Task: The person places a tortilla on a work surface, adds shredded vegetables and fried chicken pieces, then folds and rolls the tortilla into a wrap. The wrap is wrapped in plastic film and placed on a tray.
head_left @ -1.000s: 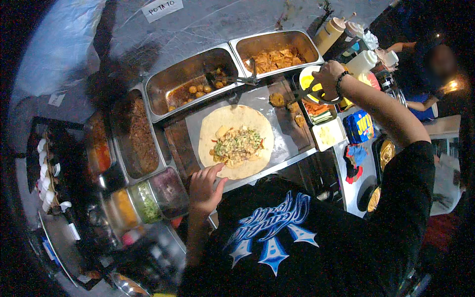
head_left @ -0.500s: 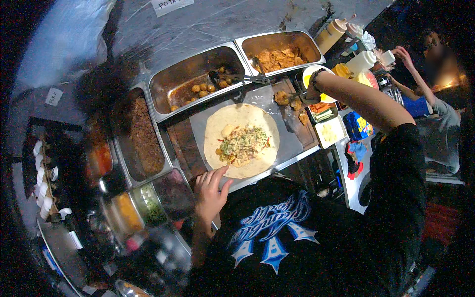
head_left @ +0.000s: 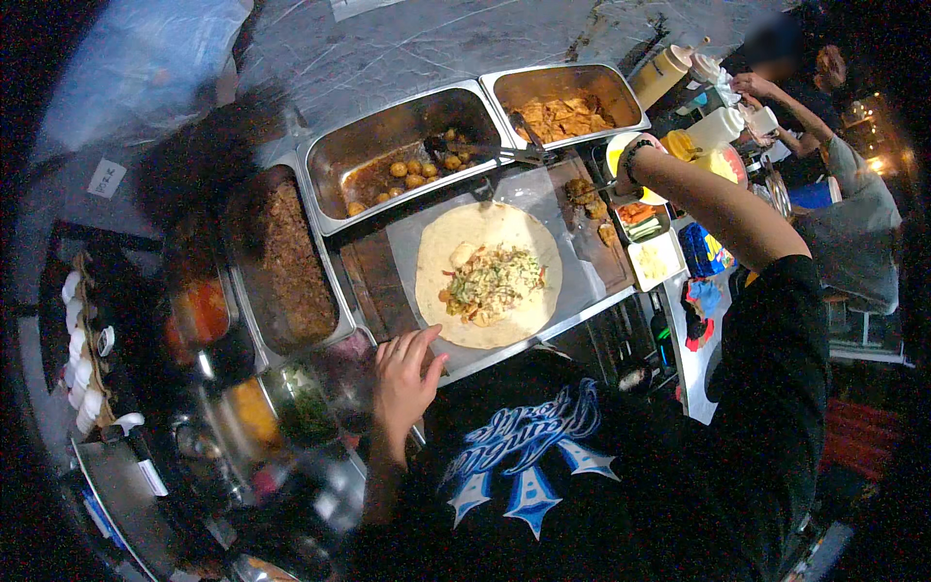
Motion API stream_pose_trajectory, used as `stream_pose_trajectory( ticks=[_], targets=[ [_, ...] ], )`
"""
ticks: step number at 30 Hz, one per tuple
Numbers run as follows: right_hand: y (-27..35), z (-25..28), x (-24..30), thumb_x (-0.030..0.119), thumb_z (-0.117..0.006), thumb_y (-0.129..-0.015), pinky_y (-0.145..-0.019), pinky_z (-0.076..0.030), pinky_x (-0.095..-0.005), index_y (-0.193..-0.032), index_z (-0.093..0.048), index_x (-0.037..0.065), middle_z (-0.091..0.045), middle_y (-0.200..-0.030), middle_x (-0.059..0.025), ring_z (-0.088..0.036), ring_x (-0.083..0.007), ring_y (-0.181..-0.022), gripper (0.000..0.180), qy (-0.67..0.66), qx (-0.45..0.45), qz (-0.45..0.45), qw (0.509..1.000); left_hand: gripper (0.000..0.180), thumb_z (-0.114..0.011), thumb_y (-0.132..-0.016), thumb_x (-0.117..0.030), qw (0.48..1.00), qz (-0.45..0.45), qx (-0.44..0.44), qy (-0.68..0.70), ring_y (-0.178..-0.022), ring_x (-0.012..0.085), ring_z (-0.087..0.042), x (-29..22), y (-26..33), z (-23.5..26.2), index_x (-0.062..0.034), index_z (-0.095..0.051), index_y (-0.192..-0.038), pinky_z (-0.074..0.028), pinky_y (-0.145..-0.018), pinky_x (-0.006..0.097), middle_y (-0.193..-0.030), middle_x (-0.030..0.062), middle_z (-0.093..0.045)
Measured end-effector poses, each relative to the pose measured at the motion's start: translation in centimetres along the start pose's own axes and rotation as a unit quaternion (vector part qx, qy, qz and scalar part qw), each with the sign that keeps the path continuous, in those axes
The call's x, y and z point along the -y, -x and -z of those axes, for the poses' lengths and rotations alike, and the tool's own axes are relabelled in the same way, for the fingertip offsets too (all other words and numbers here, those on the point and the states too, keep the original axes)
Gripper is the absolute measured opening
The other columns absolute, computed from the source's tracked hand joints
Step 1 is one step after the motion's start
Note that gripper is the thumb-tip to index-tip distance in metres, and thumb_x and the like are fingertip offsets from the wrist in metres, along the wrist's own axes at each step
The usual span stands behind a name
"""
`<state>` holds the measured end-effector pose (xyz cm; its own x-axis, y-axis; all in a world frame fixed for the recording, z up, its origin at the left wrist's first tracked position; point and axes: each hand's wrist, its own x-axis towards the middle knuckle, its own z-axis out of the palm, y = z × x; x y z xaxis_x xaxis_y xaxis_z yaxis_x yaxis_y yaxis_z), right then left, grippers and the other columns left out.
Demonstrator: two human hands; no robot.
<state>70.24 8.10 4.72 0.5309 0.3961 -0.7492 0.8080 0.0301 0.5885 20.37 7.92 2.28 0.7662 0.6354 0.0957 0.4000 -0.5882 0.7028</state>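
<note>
A round flatbread [head_left: 438, 291] lies on white paper [head_left: 574, 276] over a dark wooden board [head_left: 364, 291]. Chopped greens, shreds and sauce form a filling [head_left: 495, 281] at its middle. My left hand [head_left: 405, 376] is beside the flatbread's near left edge, fingers stretched out and holding nothing. My right arm reaches far right, a dark beaded bracelet at the wrist. There my right hand [head_left: 621, 177] is in shadow beside a pale round bowl [head_left: 615, 147] and browned meat pieces [head_left: 585, 199]. Its fingers, and anything in them, cannot be made out.
Steel pans hold small round potatoes [head_left: 414, 175], orange-brown chunks [head_left: 562, 118] and minced meat [head_left: 291, 252]. Tongs [head_left: 499, 153] rest across the potato pan's rim. Small tubs of cut vegetables [head_left: 642, 228] and squeeze bottles [head_left: 662, 73] stand right. Eggs [head_left: 76, 339] are far left; another person [head_left: 853, 228] works far right.
The whole view has shifted slightly, moving the board and pans rightward in the picture. My left hand stays open near the flatbread; my right hand remains by the bowl. The other person has shifted posture.
</note>
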Motion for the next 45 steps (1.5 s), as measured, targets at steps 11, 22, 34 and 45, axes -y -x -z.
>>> stream_pose_trajectory(
  ticks=[11,22,34,45],
  targets=[
    [5.1,1.9,0.8,0.029,-0.066,-0.074,-0.076,-0.053,-0.0396,-0.102,-0.072,0.011,-0.072,-0.101,-0.0092,-0.069,-0.0259,-0.097,0.035,0.119,-0.083,0.085,0.986,0.039,-0.07,-0.081,-0.017,1.0,-0.018,0.014,0.005,-0.096,0.0269,-0.061,-0.6,-1.1,-0.8,-0.009,-0.059,-0.118,-0.042,-0.087,0.04,-0.106,0.0081,-0.065],
    [4.5,-4.6,-1.8,0.025,-0.059,-0.083,-0.07,-0.054,-0.04,-0.087,-0.075,0.016,-0.073,-0.093,-0.0072,-0.07,-0.0266,-0.083,0.019,0.03,-0.241,0.064,0.968,0.039,-0.067,-0.084,-0.023,0.997,-0.05,0.051,-0.027,-0.1,0.0268,-0.06,-2.3,-2.4,-2.1,-0.0088,-0.059,-0.119,-0.043,-0.085,0.04,-0.108,0.0092,-0.065],
    [9.4,-12.5,-3.6,0.051,-0.059,-0.081,-0.06,-0.054,-0.0453,-0.099,-0.063,0.01,-0.07,-0.081,-0.0122,-0.069,-0.0307,-0.073,0.045,-0.22,-0.264,-0.022,0.939,0.04,-0.069,-0.082,-0.024,0.994,-0.054,0.084,-0.033,-0.101,0.0266,-0.06,-4.9,-4.1,-2.9,-0.0087,-0.06,-0.118,-0.043,-0.087,0.039,-0.108,0.0084,-0.066],
    [12.7,-22.2,11.8,0.047,-0.065,-0.079,-0.071,-0.054,-0.046,-0.102,-0.068,0.009,-0.069,-0.083,-0.0194,-0.067,-0.0374,-0.078,0.044,-0.611,-0.251,-0.026,0.751,0.037,-0.071,-0.08,-0.022,0.993,-0.082,0.062,-0.049,-0.1,0.0271,-0.061,-6.0,-5.2,-4.8,-0.0089,-0.062,-0.114,-0.044,-0.086,0.039,-0.105,0.009,-0.066]
  ],
)
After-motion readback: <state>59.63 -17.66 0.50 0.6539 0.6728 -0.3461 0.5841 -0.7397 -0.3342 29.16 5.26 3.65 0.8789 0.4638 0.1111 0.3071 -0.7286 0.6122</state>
